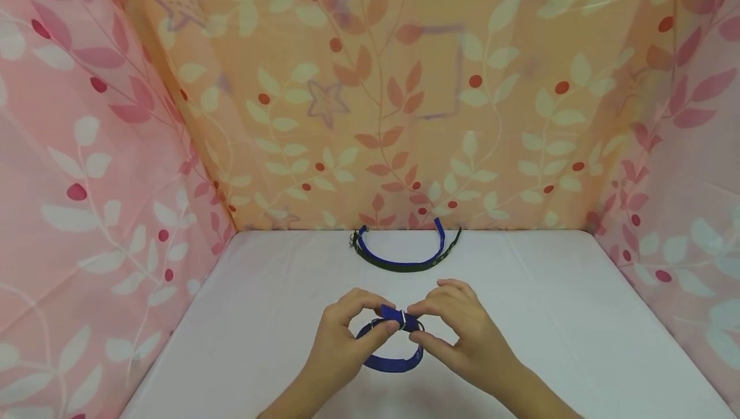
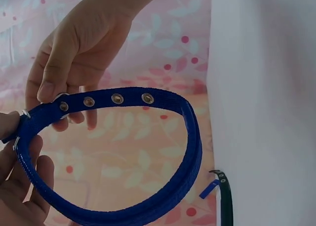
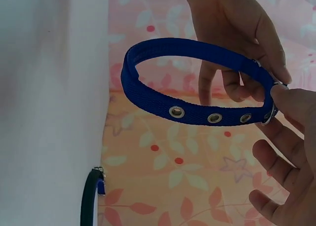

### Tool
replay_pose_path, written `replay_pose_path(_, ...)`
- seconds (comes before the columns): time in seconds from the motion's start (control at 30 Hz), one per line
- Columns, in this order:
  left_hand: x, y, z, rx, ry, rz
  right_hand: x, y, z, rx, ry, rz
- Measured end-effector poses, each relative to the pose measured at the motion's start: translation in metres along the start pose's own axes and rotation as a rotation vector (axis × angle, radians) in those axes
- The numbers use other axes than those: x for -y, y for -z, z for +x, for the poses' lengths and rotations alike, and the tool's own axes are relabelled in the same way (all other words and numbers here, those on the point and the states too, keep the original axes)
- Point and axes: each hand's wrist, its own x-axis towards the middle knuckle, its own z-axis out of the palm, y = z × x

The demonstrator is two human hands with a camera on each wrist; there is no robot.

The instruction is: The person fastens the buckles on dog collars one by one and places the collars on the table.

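Observation:
A blue pet collar (image 1: pixel 393 364) with metal eyelets is looped into a ring and held up above the white table. My left hand (image 1: pixel 341 332) pinches the collar's overlapped end by the metal buckle (image 1: pixel 403 320), between thumb and fingers. From the other side, my right hand (image 1: pixel 462 329) pinches the strap beside the buckle and a metal ring. In the left wrist view, the row of eyelets (image 2: pixel 117 99) faces the camera along the top of the loop. The right wrist view has the right thumb (image 3: pixel 291 100) over the strap near the metal ring (image 3: pixel 269 116).
At the back of the white table (image 1: pixel 277 290) lies a dark collar (image 1: pixel 405 269) with eyelets, curved around a second blue strap (image 1: pixel 442 239). Patterned cloth walls (image 1: pixel 376 85) stand behind and on both sides.

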Motion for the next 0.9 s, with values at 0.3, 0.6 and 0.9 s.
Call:
replay_pose_path(0.3,-0.003,0.001,0.002,0.038,0.151,-0.094,0.008,0.007,-0.003,0.121,-0.281,-0.029)
replay_pose_path(0.6,-0.008,0.009,0.006,-0.095,0.301,-0.216,0.008,0.008,-0.004,0.147,-0.362,-0.026)
replay_pose_path(0.9,-0.008,0.01,0.007,-0.179,0.289,-0.265,0.007,0.009,-0.005,0.107,-0.425,0.045)
